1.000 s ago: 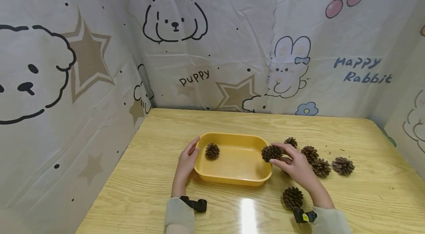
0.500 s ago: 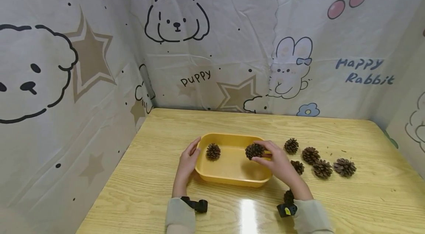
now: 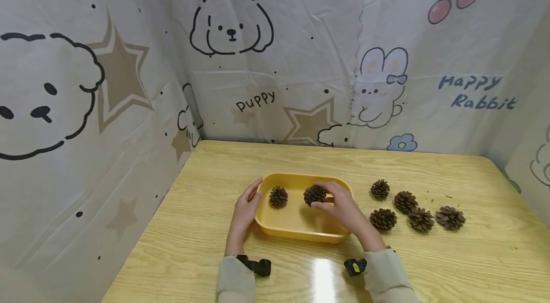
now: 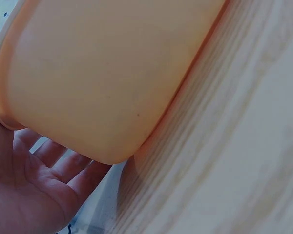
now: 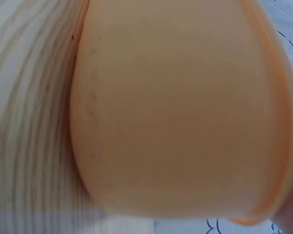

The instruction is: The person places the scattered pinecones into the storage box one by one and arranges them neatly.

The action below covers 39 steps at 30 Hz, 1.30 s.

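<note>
One pine cone (image 3: pixel 314 194) pinched, inside the outline of a yellow tub (image 3: pixel 296 235)

Head view. Held cone sits at the tips of the right hand (image 3: pixel 343 204), between thumb and fingers; its height above the tub floor is hard to judge. Second cone (image 3: pixel 278 197) lies in the tub near the left end, apart from the held one. Right hand reaches in over the right rim, forearm slanting up from the near side. Left hand (image 3: pixel 245 206) at the opposite end, fingers by the rim. Five loose cones (image 3: pixel 383 220) on the counter (image 3: pixel 451 265), right of the tub; a brown bit (image 3: pixel 390 248) behind the right forearm, too covered to identify.

Left wrist view. Palm showing, low at left; thumb up at the rim, fingers slightly parted against the outer wall, gripping that end. Thumb tip hidden.

Right wrist view. Tub's outer wall nearly fills it, blurred. Right hand cut off at the right border; cone hidden, finger state cannot be told from this side.
</note>
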Motion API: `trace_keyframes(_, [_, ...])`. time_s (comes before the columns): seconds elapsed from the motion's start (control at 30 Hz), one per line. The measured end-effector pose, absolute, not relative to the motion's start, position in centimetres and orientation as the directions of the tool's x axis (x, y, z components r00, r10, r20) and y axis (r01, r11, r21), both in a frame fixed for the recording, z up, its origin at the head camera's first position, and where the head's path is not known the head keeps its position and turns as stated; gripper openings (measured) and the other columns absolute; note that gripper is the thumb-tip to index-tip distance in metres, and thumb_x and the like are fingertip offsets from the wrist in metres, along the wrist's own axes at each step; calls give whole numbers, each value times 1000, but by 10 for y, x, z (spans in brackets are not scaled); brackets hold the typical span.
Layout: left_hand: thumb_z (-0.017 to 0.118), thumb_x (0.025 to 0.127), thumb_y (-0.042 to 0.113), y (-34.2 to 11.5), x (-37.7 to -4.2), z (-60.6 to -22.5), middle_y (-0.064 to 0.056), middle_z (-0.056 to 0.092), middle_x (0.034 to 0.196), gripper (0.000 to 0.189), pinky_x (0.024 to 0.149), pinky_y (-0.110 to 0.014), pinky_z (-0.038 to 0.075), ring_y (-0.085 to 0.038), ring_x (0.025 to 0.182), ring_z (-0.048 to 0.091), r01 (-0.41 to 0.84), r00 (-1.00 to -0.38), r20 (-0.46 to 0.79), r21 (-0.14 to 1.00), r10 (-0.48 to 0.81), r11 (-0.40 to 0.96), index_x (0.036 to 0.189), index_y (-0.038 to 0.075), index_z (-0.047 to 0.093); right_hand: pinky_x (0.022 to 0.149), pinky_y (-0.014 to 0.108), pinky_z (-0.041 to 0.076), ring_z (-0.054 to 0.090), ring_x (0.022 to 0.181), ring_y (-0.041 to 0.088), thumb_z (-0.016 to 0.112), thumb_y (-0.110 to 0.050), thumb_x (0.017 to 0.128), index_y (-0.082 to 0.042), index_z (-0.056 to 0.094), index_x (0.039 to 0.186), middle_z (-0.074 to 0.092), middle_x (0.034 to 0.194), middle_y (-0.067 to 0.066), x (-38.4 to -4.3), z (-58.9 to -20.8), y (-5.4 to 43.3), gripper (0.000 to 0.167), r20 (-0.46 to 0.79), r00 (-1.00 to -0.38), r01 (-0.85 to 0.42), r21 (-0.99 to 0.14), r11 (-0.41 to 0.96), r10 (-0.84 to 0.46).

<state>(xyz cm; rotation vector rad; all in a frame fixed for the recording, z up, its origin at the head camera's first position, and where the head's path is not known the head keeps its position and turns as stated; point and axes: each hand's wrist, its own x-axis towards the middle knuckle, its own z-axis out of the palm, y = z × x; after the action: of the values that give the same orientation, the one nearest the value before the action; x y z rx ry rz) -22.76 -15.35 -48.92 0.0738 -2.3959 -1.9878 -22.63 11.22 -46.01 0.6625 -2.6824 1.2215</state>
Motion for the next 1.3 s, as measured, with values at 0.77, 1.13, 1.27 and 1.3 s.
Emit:
trace_keyframes(0.77, [50, 103, 17, -156, -232, -497, -13, 46, 152, 42, 113, -48, 41, -31, 140, 45, 2, -999, 10, 986, -48, 169, 145, 16, 50, 103, 54, 48, 55, 123, 42, 72, -11, 88, 4, 54, 133, 57, 134, 24, -248, -465, 74, 51, 136, -917, -369, -648, 667, -376])
trace_keyframes(1.13, [49, 102, 13, -153, -225, -483, -19, 44, 151, 43, 112, -51, 41, -35, 139, 44, -16, -999, -7, 985, -49, 172, 145, 11, 49, 104, 52, 47, 56, 122, 41, 71, -7, 88, 6, 54, 128, 60, 129, 24, -251, -467, 61, 45, 108, -923, -349, -641, 684, -370])
trace_keyframes(1.27, [48, 102, 11, -151, -216, -465, -20, 44, 151, 43, 112, -50, 42, -36, 139, 44, -30, -999, -24, 984, -41, 173, 145, 7, 49, 103, 52, 48, 57, 120, 40, 71, -7, 87, 5, 54, 127, 61, 127, 24, -251, -467, 58, 45, 116, -921, -357, -631, 688, -371])
trace_keyframes(1.3, [48, 102, 11, -151, -214, -462, -20, 44, 151, 43, 112, -50, 42, -36, 139, 44, -33, -999, -26, 984, -41, 174, 145, 7, 49, 102, 52, 49, 58, 119, 40, 72, -7, 87, 4, 55, 127, 61, 125, 24, -251, -468, 57, 45, 126, -917, -369, -624, 689, -378])
